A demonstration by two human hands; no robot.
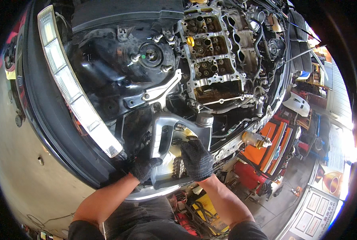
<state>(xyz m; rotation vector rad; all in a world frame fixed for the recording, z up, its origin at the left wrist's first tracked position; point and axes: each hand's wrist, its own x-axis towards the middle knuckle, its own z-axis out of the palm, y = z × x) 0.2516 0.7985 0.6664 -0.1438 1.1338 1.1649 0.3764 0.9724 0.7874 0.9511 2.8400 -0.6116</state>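
A grey plastic oil jug point(157, 120) with a grey cap point(204, 119) lies on its side at the front of the engine bay. One face is cut away, so it forms a tray with oily, yellowish residue inside. Small metal parts point(178, 167) lie in a row in it, partly covered by my right hand. My left hand point(145, 169), in a black knit glove, grips the jug's left edge below the handle. Reaching into the opening, my gloved right hand point(196, 160) has its fingers curled together near the jug's far side; what they hold is too small to name.
Beyond the jug sits the opened engine point(210, 60), with a yellow cap point(190, 41) on it. A headlight point(78, 96) curves along the left. To the right stand an orange-topped tool cart point(260, 142) and a small filter-like container point(254, 140). Yellow and red items lie below.
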